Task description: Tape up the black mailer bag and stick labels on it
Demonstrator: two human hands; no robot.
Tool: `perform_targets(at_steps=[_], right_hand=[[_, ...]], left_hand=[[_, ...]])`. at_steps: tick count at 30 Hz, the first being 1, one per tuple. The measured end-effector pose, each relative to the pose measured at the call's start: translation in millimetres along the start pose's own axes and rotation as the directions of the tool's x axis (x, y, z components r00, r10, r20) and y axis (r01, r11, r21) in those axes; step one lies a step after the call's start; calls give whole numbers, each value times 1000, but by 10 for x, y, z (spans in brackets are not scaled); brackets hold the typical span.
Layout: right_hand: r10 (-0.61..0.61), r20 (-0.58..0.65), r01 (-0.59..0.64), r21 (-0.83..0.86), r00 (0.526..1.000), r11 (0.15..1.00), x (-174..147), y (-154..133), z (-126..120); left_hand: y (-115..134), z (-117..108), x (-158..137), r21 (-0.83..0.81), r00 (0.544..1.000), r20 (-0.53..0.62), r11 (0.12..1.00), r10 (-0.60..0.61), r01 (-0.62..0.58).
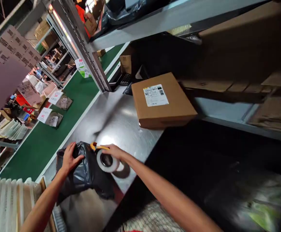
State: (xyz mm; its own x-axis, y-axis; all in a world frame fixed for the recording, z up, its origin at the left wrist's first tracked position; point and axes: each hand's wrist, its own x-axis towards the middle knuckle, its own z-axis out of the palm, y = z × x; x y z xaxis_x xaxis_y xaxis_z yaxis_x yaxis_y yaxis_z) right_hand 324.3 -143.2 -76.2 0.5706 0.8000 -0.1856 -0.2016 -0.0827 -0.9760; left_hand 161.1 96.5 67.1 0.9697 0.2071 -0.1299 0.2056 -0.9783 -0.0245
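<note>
A black plastic mailer bag [86, 175] lies on the steel worktable [116, 119] near its front edge. My left hand [70, 158] presses flat on the bag's upper left. My right hand [113, 151] grips a tape dispenser [105, 159] with an orange handle and a white roll, held against the bag's right side. A sealed brown cardboard box [163, 101] with a white shipping label sits farther back on the table, apart from both hands.
A green conveyor belt [46, 138] runs along the left with several small labelled parcels [54, 119]. A grey shelf post [87, 51] rises behind the table. Flat cardboard [270, 109] is stacked on the right shelf. A person in orange [82, 13] stands far back.
</note>
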Motion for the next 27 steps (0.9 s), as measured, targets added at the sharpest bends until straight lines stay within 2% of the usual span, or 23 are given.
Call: perform_targets(at_steps=[1,3,5,8,10,11,13,15,17,20,22,23,24,25,27], right_hand=[[14,53,-14,4,999,1000,206,-98,-77],[45,116,-47,12,992,999,446,-173,-172],[68,161,-72,18,985,997,394,-118,-221],[95,169,-102,30,981,994,-219,168,-247],[113,100,-117,43,989,992,-833,448,-206],[93,9,-93,58,996,994,-1141,589,-153],[114,-40,-110,76,993,991,-1657,824,24],[152,-33,-147,109,988,983,-1955,971,281],[151,-48,-142,145,987,979,-2009,1032,553],[98,-160,-70,171,982,983,-1708,994,790],[83,-228,-44,173,970,984,-1298,892,718],[88,-238,-48,169,967,985,-1030,817,602],[86,-244,-46,165,966,985,-723,726,439],[100,-207,-70,147,973,987,-382,620,240],[66,-145,-46,139,987,989,354,368,-212]], left_hand=[[-95,68,-196,9,995,-29,995,96,-96],[-251,190,-529,54,956,21,954,294,-294],[-345,281,-716,109,921,81,915,381,-388],[-360,360,-754,142,917,93,907,387,-397],[-322,379,-718,130,928,78,919,364,-371],[-299,381,-702,120,933,66,926,352,-358],[-251,378,-688,100,941,47,936,336,-339],[-181,369,-697,86,949,46,945,311,-314],[-62,358,-697,80,967,61,965,247,-251],[238,339,-542,62,996,63,996,65,-69],[495,314,-244,33,992,32,992,-122,121],[623,295,-32,13,971,10,971,-238,238],[741,272,213,-10,931,-17,931,-365,365],[840,247,473,-40,870,-43,871,-491,490],[962,188,949,-140,705,-98,711,-702,689]])
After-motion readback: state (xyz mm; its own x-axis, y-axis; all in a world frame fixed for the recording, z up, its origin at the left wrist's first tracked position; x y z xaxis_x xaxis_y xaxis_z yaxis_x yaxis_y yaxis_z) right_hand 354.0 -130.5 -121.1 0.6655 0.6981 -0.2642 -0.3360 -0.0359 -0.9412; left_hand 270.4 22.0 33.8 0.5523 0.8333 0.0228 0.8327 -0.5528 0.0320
